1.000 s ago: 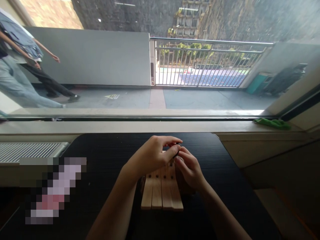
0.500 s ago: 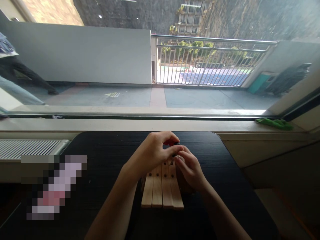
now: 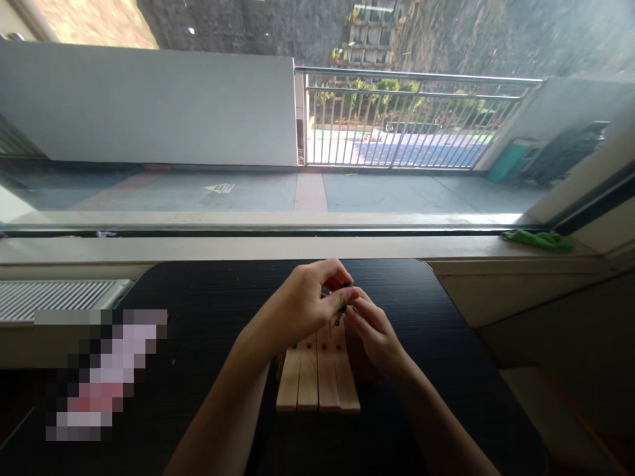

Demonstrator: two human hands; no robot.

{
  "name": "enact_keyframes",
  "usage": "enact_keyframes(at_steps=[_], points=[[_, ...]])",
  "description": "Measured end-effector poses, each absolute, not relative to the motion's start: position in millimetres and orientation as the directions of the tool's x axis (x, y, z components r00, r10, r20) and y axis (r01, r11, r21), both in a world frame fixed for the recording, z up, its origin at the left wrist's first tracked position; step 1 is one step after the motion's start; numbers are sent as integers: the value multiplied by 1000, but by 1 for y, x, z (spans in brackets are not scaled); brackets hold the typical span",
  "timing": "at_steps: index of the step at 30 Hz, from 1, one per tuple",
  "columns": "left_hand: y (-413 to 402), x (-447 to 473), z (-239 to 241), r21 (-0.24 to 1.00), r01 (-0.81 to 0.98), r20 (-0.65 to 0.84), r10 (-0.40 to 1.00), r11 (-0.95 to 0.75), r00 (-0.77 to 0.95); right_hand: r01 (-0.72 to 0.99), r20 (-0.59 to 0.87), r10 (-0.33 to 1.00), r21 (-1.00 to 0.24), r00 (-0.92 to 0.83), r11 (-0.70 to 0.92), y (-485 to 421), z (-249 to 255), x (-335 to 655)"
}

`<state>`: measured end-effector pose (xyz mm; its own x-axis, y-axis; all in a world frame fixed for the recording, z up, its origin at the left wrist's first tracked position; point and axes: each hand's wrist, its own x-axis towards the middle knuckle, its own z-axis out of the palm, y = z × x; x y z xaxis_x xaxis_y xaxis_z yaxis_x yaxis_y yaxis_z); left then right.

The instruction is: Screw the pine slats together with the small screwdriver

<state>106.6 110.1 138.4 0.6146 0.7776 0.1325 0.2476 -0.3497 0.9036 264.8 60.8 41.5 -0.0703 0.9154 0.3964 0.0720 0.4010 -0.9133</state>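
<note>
A small wooden piece made of several pale slats (image 3: pixel 317 373), each with a small hole near its far end, lies on the black table (image 3: pixel 208 311) in front of me. My left hand (image 3: pixel 305 304) is curled over the slats' far end, its fingers pinched on a small red and black object (image 3: pixel 337 285). My right hand (image 3: pixel 374 330) meets it from the right, fingertips pressed together at the same spot on the piece. What lies under the right palm is hidden.
A blurred-out pink and white object (image 3: pixel 99 373) lies on the table's left side. A radiator grille (image 3: pixel 54 297) sits at the left. Beyond the table runs a window sill (image 3: pixel 248 248) with a green cloth (image 3: pixel 538 240) at its right end, then a balcony railing (image 3: pixel 411 119).
The people walking outside at the left have gone out of view. My left fingers curled in tighter over the small object; both hands stay at the slats' far end.
</note>
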Motion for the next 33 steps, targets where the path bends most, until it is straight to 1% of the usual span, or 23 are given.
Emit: enact_keyframes(at_steps=[4,12,15,20,23,25,26,28,30,33], points=[[110,107,140,904,237,134,764,-355,631,117,411,907,-900,-91,420,61,44,266],[111,106,138,903,235,145,770,-360,621,182,415,907,-888,-79,422,62,41,268],[113,106,137,904,229,151,772,-360,617,157,395,917,-904,-50,398,60,39,264],[114,105,136,921,212,135,779,-326,613,46,352,936,-935,20,351,56,39,256],[112,106,137,927,199,129,768,-318,628,15,324,946,-946,29,324,56,43,258],[111,106,138,928,194,123,755,-317,643,25,316,945,-949,84,315,58,43,264],[112,106,138,931,191,119,752,-312,648,38,312,939,-950,146,310,60,43,267],[113,106,137,938,185,111,756,-294,645,38,246,934,-969,258,244,64,40,272],[115,106,134,943,187,100,767,-277,634,69,217,940,-976,262,206,68,35,273],[117,107,131,945,185,91,761,-269,642,127,250,920,-967,302,221,71,32,269]])
